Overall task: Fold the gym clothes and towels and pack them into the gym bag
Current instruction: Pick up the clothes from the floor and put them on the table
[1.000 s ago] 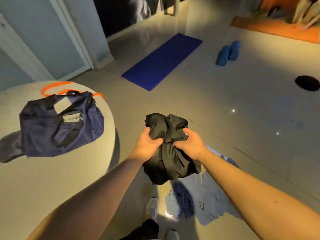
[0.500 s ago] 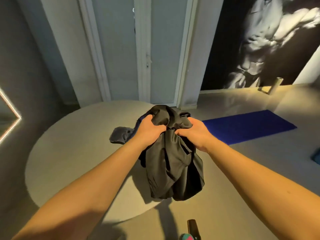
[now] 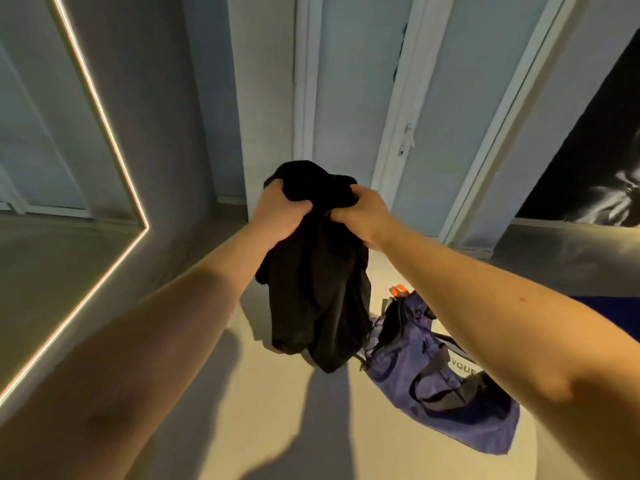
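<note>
A crumpled black garment (image 3: 317, 292) hangs in the air above the round pale table (image 3: 249, 427). My left hand (image 3: 280, 216) grips its bunched top on the left side. My right hand (image 3: 360, 213) grips the same bunch on the right, close to the left hand. The navy gym bag (image 3: 440, 386) lies on the table to the right of the hanging cloth, its top open, with an orange strap (image 3: 397, 291) showing at its far end. My right forearm crosses over part of the bag.
A wall with a glowing light strip (image 3: 104, 140) stands at the left. White doors (image 3: 349, 98) rise behind the table. A dark wall picture (image 3: 595, 174) is at the right, and a blue mat's edge (image 3: 616, 306) shows beyond my right arm.
My view swung left and up from the floor to the table and doors. Both hands kept their grip and carried the black garment over the table, beside the bag.
</note>
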`<state>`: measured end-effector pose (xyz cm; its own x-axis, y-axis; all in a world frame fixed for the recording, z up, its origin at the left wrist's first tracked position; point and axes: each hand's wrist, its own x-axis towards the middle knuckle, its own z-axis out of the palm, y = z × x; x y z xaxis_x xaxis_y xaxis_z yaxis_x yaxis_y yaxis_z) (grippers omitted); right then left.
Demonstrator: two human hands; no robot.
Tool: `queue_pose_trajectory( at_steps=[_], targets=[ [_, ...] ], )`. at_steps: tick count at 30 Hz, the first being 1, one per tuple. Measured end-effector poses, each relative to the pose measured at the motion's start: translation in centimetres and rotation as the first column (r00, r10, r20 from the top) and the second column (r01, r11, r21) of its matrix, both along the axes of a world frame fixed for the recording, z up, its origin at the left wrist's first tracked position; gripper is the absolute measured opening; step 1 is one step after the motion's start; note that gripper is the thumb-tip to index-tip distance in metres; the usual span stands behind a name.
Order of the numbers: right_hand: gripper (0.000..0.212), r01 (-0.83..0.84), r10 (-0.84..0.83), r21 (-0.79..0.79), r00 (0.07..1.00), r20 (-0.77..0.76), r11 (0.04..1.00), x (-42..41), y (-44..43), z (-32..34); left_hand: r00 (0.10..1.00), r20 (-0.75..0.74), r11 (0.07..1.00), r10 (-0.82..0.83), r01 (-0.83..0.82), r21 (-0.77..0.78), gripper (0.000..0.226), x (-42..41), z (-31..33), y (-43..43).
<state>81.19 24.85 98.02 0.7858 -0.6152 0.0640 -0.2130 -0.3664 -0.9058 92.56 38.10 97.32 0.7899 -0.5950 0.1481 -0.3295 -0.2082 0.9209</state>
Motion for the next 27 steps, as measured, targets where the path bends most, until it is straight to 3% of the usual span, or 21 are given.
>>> queue_pose_trajectory(
  at_steps=[5,10,15,18,21,27],
  targets=[
    [0.051,0.026,-0.026,0.003,0.999,0.037,1.0,10.9,-1.1,-0.5,0.995,0.08,0.998,0.056,-0.055,-0.019,0.034,10.1,0.3,-1.0],
    [0.042,0.118,-0.117,0.028,0.993,-0.025,0.993,17.6,-2.5,-8.4,0.999,0.035,0.999,0.041,-0.042,0.03,0.025,16.3,-7.0,-3.8],
    [0.069,0.171,-0.12,0.185,0.959,-0.258,0.968,20.3,-3.7,-21.2,0.98,-0.183,0.989,0.081,-0.056,0.136,0.08,18.9,-20.6,-5.3],
    [0.068,0.144,-0.011,0.319,0.923,-0.385,0.937,21.1,-4.0,-27.8,0.967,-0.253,0.946,0.023,0.06,0.318,0.063,18.5,-27.3,-4.5],
    [0.068,0.109,0.094,0.407,0.89,-0.447,0.907,21.0,-3.1,-29.9,0.968,-0.248,0.908,-0.025,0.126,0.399,0.045,18.2,-31.1,-3.8],
    [0.052,0.198,0.02,0.411,0.883,-0.469,0.89,19.0,-4.0,-27.9,0.987,-0.16,0.914,0.026,0.042,0.404,0.04,16.0,-30.1,-4.5]
  ],
)
